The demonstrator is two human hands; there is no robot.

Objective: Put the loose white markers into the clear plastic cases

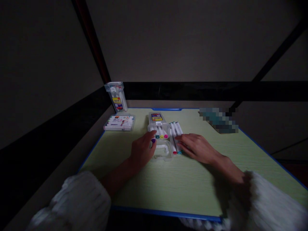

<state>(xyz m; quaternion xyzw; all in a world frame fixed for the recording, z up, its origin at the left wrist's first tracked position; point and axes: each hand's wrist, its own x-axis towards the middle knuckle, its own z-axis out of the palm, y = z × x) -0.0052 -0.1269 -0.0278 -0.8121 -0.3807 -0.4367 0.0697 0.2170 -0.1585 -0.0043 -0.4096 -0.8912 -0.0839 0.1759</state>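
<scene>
A clear plastic marker case (157,118) lies on its side on the table, its open mouth toward me and its hinged lid (164,153) flat in front. Inside are white markers with teal, yellow and pink ends (161,136). My left hand (142,150) is closed on a purple-ended marker (153,140) at the left side of the mouth. Right of the case, several white markers (173,141) lie side by side, a red and a blue end facing me. My right hand (196,148) has its fingers closed on a marker in this group; its fingertips are partly hidden.
A flat pack of markers (119,123) lies at the back left. Behind it, an upright clear marker case (117,98) stands in the corner. A pixelated, greenish flat object (218,121) lies at the back right. The pale table (166,189) has a blue edge, with walls behind and left.
</scene>
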